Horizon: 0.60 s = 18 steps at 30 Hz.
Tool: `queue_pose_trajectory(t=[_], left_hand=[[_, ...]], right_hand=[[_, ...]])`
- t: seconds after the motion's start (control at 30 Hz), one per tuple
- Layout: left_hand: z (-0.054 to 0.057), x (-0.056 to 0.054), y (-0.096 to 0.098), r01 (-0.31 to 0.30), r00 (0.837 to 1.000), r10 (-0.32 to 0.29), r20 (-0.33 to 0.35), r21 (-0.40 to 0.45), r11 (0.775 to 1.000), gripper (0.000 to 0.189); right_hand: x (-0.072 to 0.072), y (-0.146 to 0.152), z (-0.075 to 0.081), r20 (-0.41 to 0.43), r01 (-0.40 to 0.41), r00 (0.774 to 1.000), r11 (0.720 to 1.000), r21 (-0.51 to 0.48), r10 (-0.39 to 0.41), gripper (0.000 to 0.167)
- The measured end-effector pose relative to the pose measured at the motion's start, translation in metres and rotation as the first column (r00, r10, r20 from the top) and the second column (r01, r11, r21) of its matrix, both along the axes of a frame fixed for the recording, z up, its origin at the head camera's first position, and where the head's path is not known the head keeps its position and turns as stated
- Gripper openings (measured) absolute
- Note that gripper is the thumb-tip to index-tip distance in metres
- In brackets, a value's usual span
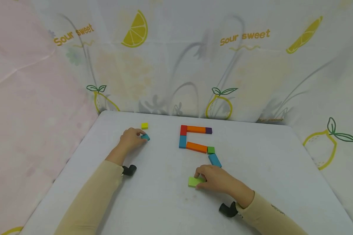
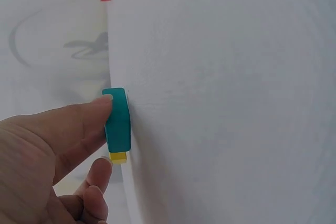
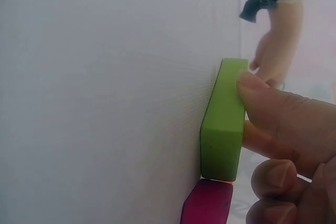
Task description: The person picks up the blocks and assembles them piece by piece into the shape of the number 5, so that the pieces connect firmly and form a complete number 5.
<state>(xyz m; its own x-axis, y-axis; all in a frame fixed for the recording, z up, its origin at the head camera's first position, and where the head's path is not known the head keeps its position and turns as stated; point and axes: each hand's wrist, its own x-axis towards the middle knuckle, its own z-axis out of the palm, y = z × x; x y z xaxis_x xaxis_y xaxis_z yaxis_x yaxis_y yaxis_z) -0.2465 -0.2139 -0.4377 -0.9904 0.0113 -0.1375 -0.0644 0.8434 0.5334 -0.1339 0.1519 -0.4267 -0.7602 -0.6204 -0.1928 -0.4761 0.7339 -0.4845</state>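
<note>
My left hand (image 1: 130, 141) pinches a small teal block (image 2: 118, 121) between thumb and finger at the table's far left. Just beyond it lies a yellow block (image 1: 144, 126). Near the middle front, my right hand (image 1: 217, 179) grips a light green block (image 3: 224, 114) by its sides, low at the table. A magenta block (image 3: 208, 203) shows right beside the green one's end in the right wrist view; the hand hides it in the head view. A blue block (image 1: 214, 160) lies just past the right hand's knuckles.
Beyond the right hand, a bent row holds a red block (image 1: 183, 130), orange blocks (image 1: 196, 147), a purple block (image 1: 209, 130), another blue block (image 1: 182, 142) and a small green block (image 1: 210, 150). A printed cloth (image 1: 170, 65) hangs behind the white table (image 1: 267, 169).
</note>
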Motion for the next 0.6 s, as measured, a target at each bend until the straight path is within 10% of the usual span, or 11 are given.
queue_pose_trajectory(t=[0.6], left_hand=[[-0.0003, -0.0038, -0.0021, -0.014, 0.999, 0.015, 0.037, -0.01, 1.0, 0.042]], right_hand=[[-0.0025, -0.0035, 0.0016, 0.037, 0.015, 0.999, 1.0, 0.018, -0.015, 0.024]])
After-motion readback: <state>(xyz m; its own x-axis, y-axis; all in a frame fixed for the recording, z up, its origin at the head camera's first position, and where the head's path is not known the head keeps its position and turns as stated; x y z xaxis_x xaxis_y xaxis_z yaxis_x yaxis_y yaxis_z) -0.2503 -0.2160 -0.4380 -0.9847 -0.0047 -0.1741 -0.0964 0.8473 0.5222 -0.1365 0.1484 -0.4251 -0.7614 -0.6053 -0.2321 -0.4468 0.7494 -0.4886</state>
